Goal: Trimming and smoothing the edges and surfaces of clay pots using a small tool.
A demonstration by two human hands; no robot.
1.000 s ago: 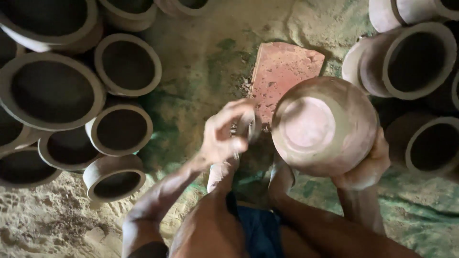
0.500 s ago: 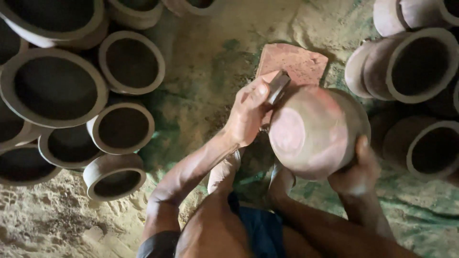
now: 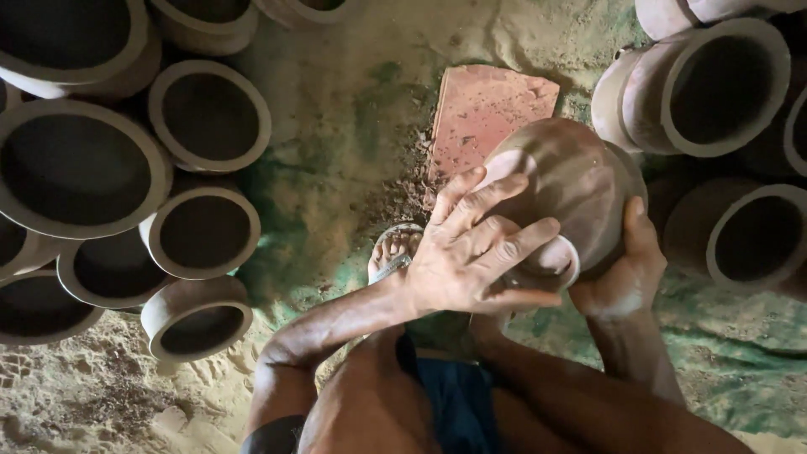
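I hold a brown clay pot [image 3: 582, 175] tipped on its side over my lap, its rounded base facing up and away and its pale rim low, toward me. My left hand [image 3: 471, 252] lies across the near side of the pot with the fingers spread and pressed on the clay. My right hand [image 3: 626, 277] cups the pot from below on the right, thumb up along its wall. No tool shows in either hand.
A flat red tile [image 3: 492, 109] lies on the sandy ground just beyond the pot. My sandalled foot [image 3: 395, 250] rests beside my left wrist. Several open clay pots crowd the left [image 3: 76, 168] and more stand at the right [image 3: 723, 84].
My left hand held a small flat tool against the pot's upper edge; now it lies spread over the pot with no tool visible. The pot has tipped and turned in my right hand.
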